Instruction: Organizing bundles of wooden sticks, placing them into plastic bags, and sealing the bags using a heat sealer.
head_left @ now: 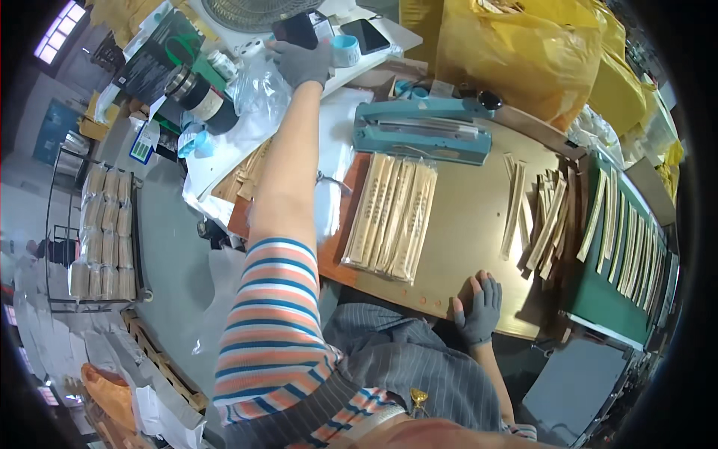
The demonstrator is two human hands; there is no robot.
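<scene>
My left arm stretches to the back of the bench. There my left hand (303, 64), in a grey fingerless glove, is closed on the near end of a dark phone (295, 31); the hand partly hides its fingers. My right hand (480, 308), gloved the same way, rests on the front edge of the tan work board (464, 217) with its fingers spread and nothing in them. Between the hands lies a clear bag of flat wooden sticks (390, 218). Behind that bag stands a teal bar sealer (422, 129).
Loose wooden strips (550, 221) lie on the right, beside a green surface (609, 288) with more strips in a row. A large yellow bag (516, 56) stands at the back. A dark flask (200, 99), a blue tape roll (345, 51) and a second phone (366, 36) are near my left arm.
</scene>
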